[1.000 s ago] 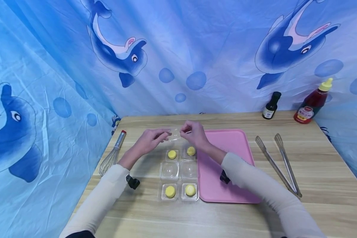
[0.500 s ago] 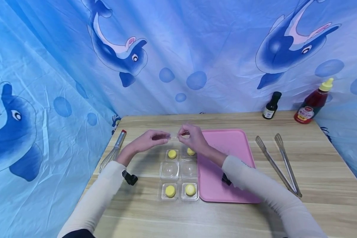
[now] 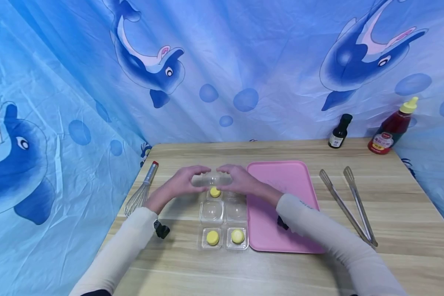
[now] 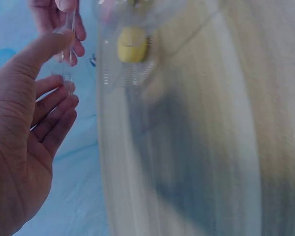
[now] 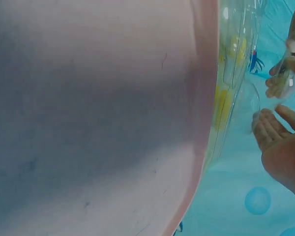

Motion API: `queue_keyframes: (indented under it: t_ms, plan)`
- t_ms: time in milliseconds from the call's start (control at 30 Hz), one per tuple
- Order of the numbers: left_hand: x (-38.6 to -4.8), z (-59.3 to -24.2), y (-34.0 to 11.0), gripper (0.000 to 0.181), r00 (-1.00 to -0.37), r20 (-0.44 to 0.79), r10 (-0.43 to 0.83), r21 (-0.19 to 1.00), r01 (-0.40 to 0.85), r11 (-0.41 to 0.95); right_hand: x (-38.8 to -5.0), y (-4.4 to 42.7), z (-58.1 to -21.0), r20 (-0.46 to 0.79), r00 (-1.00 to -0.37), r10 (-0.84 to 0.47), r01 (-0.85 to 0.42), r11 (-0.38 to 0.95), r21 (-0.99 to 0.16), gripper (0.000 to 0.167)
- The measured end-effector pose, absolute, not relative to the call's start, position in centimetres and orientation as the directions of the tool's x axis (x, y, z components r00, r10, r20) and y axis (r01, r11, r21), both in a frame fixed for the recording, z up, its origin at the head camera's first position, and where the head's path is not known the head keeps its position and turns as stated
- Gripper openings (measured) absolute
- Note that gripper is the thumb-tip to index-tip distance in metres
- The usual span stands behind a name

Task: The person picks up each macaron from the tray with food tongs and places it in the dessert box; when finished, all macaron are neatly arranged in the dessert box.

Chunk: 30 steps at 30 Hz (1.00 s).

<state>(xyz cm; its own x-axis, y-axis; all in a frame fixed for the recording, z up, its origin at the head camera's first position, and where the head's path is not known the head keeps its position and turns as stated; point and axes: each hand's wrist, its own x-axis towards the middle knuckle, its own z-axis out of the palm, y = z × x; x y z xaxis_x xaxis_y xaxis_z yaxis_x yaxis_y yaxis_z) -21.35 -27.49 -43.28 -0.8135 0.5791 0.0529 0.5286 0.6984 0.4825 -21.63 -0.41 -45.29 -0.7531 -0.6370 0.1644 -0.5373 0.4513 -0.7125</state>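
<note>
Both hands are raised over the far row of clear boxes on the wooden bench (image 3: 170,263). The left hand (image 3: 181,181) pinches one end of a clear plastic piece (image 3: 213,178). Its grip is closed on that edge, thumb to one side and fingers to the other, as the left wrist view confirms. The right hand (image 3: 240,181) holds the opposite end, its grip likewise closed between thumb and fingers. The piece is held off the bench, near the far yellow round (image 3: 215,192); whether it is joined to the box below cannot be told.

Nearer the person, a front left yellow round (image 3: 212,237) and a front right yellow round (image 3: 238,236) each sit in a clear box. Between the rows lie a left domed cover (image 3: 212,211) and a right domed cover (image 3: 237,210), both transparent.

A pink tray (image 3: 270,238) lies just right of the boxes, the right forearm passing above it. A whisk (image 3: 144,189) lies to the left. Tongs (image 3: 359,209) lie right of the tray, arms spread. At the back right stand a dark bottle (image 3: 339,132) and a red sauce bottle (image 3: 391,129), before a blue dolphin-print curtain (image 3: 225,61).
</note>
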Motion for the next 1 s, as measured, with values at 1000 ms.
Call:
queue_keyframes:
  t_ms: [1000]
  plan:
    - [-20.9,-44.9,-27.3,0.077,-0.786,0.032,0.617,0.266,0.602,0.753,-21.1,-2.5,-46.9,0.117,-0.767,-0.63,-0.599,0.64,-0.481,0.081]
